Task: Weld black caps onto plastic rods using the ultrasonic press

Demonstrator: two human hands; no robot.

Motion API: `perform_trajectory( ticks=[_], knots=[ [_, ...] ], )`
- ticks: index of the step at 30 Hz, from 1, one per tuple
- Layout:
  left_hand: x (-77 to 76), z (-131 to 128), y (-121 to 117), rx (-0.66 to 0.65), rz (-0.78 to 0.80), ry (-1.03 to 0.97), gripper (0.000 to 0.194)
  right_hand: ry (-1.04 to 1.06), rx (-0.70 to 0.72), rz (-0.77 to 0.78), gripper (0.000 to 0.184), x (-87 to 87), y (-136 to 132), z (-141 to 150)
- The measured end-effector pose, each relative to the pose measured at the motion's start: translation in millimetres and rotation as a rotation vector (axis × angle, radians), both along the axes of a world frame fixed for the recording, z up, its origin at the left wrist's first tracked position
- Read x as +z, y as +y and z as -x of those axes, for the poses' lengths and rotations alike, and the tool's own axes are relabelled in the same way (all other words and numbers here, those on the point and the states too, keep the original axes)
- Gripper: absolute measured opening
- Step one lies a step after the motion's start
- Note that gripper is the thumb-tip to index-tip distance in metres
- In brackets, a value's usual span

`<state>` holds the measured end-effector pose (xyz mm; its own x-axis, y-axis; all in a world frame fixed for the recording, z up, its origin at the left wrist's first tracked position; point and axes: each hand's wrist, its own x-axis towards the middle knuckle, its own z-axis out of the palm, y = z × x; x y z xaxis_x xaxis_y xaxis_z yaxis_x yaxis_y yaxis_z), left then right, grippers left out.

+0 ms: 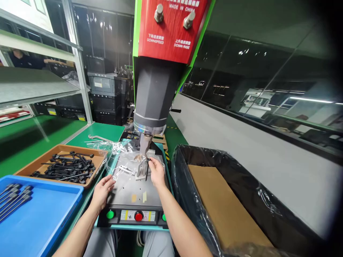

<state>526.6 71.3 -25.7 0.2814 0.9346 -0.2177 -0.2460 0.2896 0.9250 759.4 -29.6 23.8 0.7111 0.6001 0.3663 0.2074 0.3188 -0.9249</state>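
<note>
My right hand [157, 172] pinches a thin black rod-like part [147, 170] beside the metal fixture [140, 169] on the machine's plate. Right above that fixture stands the metal horn [145, 143] of the red and green press. My left hand [104, 190] hovers by the plate's left edge, fingers slightly curled and apart, with nothing visible in it. Many black parts with small heads [72, 167] lie jumbled in the brown tray [103, 157] to the left. More such black parts [16, 198] lie lined up in the blue tray [50, 217].
Clear plastic film [118, 147] and a wrench [98, 137] lie behind the brown tray. Green buttons [110, 214] and a red button [138, 216] line the machine's front. At right stands a bin lined with black plastic [184, 200], cardboard inside. A person [25, 60] is at far left.
</note>
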Motion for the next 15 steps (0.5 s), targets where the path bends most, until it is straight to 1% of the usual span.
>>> perform_trajectory(
  ticks=[3,4,6,7,8,9,11,13,15],
  knots=[
    [-9.1,6.3,-3.5,-0.039,-0.042,0.164,0.059,0.236,0.101,-0.098,0.034,-6.7,-33.0,18.7],
    [-10.2,8.4,-6.2,-0.032,-0.09,0.244,0.058,0.3,0.138,-0.128,0.034,-8.2,-43.5,25.3],
    [-6.8,11.6,-16.4,0.031,-0.25,0.405,0.056,0.357,0.188,-0.164,0.032,-9.6,-61.9,38.1],
    [-2.0,12.4,-24.6,0.055,-0.337,0.451,0.054,0.349,0.199,-0.168,0.032,-9.6,-69.6,44.1],
    [4.8,12.5,-35.0,0.049,-0.414,0.462,0.051,0.323,0.202,-0.164,0.031,-9.1,-76.3,49.7],
    [13.1,11.9,-47.4,0.014,-0.476,0.438,0.047,0.288,0.201,-0.157,0.031,-8.2,-82.1,54.9],
    [32.5,8.8,-75.4,-0.165,-0.551,0.325,0.039,0.194,0.205,-0.142,0.03,-5.2,-91.4,64.7],
    [51.8,4.1,-102.2,-0.309,-0.617,0.236,0.032,0.083,0.225,-0.133,0.028,-0.8,-98.4,73.5],
    [67.4,-0.5,-121.9,-0.374,-0.627,0.162,0.032,-0.013,0.25,-0.121,0.025,3.5,-103.3,81.1]
  ],
)
